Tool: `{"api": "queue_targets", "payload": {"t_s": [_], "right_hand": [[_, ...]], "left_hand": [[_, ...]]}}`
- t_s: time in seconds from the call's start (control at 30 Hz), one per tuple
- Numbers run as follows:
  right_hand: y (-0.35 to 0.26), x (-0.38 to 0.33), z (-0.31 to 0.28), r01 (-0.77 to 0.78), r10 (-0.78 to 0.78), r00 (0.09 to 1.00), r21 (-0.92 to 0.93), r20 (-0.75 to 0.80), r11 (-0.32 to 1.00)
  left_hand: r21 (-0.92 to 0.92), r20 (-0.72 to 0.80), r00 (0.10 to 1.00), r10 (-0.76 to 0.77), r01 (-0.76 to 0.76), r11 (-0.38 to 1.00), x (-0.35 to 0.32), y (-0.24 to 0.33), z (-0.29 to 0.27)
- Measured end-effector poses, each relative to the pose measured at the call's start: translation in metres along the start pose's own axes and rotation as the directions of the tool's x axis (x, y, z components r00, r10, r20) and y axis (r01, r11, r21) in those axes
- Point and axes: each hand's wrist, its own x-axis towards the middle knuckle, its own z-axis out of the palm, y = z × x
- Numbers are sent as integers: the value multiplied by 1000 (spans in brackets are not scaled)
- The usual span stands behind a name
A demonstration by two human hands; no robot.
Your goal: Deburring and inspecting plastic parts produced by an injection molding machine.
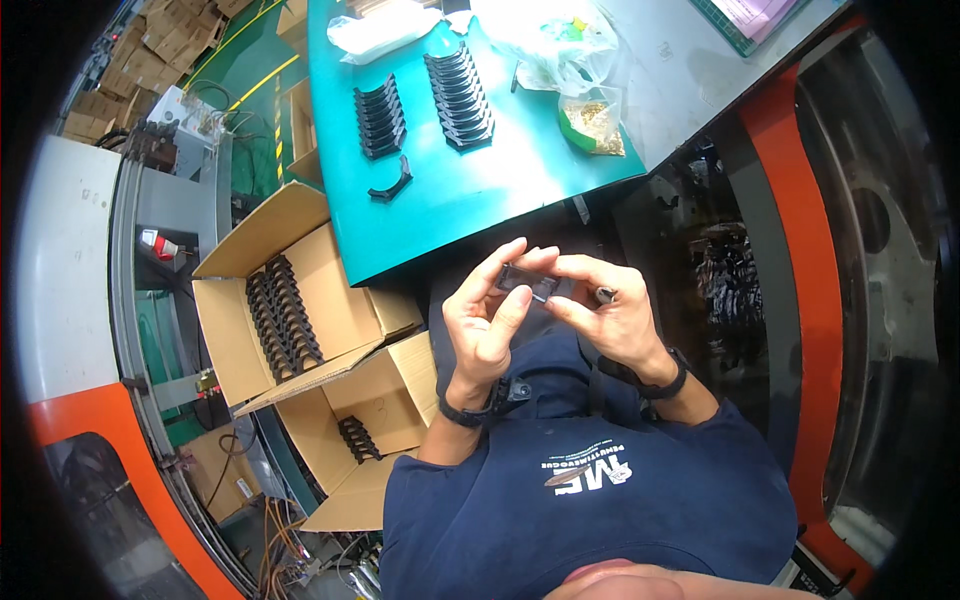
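Note:
Both hands are raised in front of my body, closed around a small black plastic part (528,283). My left hand (482,325) pinches its left side between thumb and fingers. On the other side, my right hand (622,312) grips its right end with thumb and forefinger. A small dark object with a shiny tip (604,295) shows among the right hand's curled fingers; its kind is unclear. Fingers cover much of the part, so its full shape is hidden. Beyond my hands, a single curved black piece (393,182) lies on the green tabletop (440,210).
Two rows of black curved pieces (460,100) stand farther back, near clear plastic bags (555,40) and a bag of small pale bits (594,122). At left, an open carton (350,290) and a nearer carton (350,490) hold similar pieces. Orange-framed machinery (800,250) flanks me.

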Motion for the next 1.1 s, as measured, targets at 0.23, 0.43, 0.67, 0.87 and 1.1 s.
{"api": "queue_targets", "payload": {"t_s": [0.23, 0.43, 0.67, 0.87, 1.1], "right_hand": [[-2, 10, -3, -330, 336, 935, 619, 112, 713], [4, 14, 1, -405, 425, 878, 816, 221, 412], [13, 12, -9, -615, 434, 788, 533, 436, 581], [-3, 15, -37, -306, 304, 941, -9, 151, 952], [-47, 20, -26, 304, -353, 935, -583, 30, 754]], "left_hand": [[77, -71, 994, 86, -81, 994, 6, -4, -1], [164, 37, 997, 73, -78, 983, 5, -11, -1], [95, -118, 990, 74, -63, 994, 6, -5, 2], [96, -220, 975, -18, 40, 995, 0, 13, 17], [278, -277, 961, -14, 94, 956, -4, 25, 37]]}}
